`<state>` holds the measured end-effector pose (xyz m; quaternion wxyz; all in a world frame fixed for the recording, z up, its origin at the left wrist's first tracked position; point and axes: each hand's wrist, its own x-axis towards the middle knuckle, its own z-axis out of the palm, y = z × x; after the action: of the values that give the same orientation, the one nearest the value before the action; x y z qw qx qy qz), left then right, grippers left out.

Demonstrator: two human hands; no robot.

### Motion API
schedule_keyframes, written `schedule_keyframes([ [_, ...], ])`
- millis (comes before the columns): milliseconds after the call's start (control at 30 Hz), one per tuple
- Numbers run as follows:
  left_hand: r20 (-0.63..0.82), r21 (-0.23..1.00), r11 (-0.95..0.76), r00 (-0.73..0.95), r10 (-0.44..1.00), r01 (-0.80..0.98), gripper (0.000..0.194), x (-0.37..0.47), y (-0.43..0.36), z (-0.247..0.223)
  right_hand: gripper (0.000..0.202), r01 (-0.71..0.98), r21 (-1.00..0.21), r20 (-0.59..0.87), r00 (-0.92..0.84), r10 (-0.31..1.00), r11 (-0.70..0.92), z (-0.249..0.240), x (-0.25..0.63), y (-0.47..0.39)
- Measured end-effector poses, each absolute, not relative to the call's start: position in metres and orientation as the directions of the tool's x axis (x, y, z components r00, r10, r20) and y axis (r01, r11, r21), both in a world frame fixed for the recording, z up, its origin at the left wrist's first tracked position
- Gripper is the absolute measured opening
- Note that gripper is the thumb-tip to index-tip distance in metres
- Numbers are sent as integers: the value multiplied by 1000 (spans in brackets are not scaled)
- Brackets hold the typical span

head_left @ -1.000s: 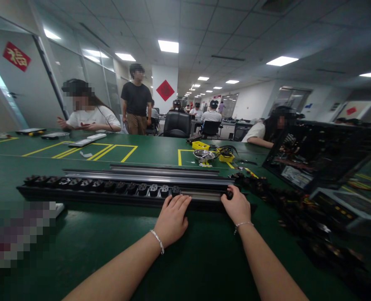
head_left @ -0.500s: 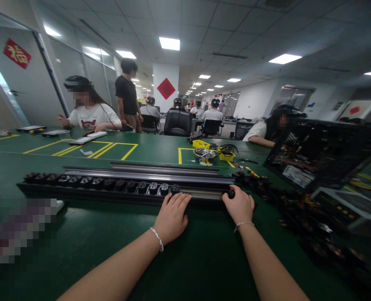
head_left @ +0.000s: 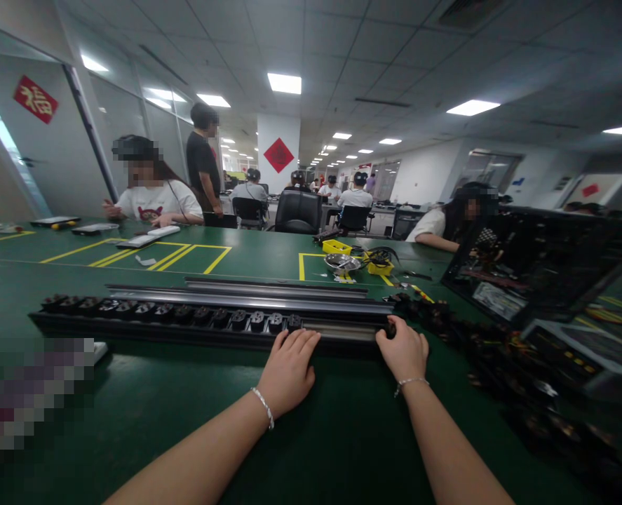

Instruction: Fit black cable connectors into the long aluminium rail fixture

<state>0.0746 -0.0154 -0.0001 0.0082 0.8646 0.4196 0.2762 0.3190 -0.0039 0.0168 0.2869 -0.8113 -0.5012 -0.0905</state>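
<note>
A long black rail [head_left: 174, 333] lies across the table in front of me. Several round black socket modules [head_left: 238, 320] sit side by side in its channel, from the left end to past the middle. Beyond the last one, a stretch of bare channel [head_left: 342, 332] shows. My left hand [head_left: 288, 368] lies with fingers stretched over the rail's front edge near that last module, its thumb apart and holding nothing. At the rail's right end my right hand [head_left: 404, 347] is closed around a small black socket module [head_left: 391, 328], mostly hidden by the fingers.
Behind the rail lie more dark metal strips [head_left: 268, 300]. Loose black modules [head_left: 500, 358] are heaped to the right, near a power supply unit [head_left: 578, 358] and an open computer case [head_left: 531, 259]. A metal bowl [head_left: 342, 263] and yellow bins [head_left: 336, 247] stand farther back. Co-workers sit beyond.
The camera view has tilted slightly. Both hands keep nearly the same places on the rail. The standing person in the background has turned and shifted a little left.
</note>
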Motion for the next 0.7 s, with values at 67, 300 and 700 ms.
schedule_keyframes([
  [67,474,236,-648,497,727,724,56,75,-15,0,41,865,-368,442,485,755,-341,16,319,-4],
  [300,479,224,-646,495,725,730,58,75,-15,-2,43,858,-403,429,485,762,-319,17,323,-4],
  [700,483,220,-649,496,721,729,57,75,-13,-3,42,814,-426,382,558,736,-396,13,327,-4],
])
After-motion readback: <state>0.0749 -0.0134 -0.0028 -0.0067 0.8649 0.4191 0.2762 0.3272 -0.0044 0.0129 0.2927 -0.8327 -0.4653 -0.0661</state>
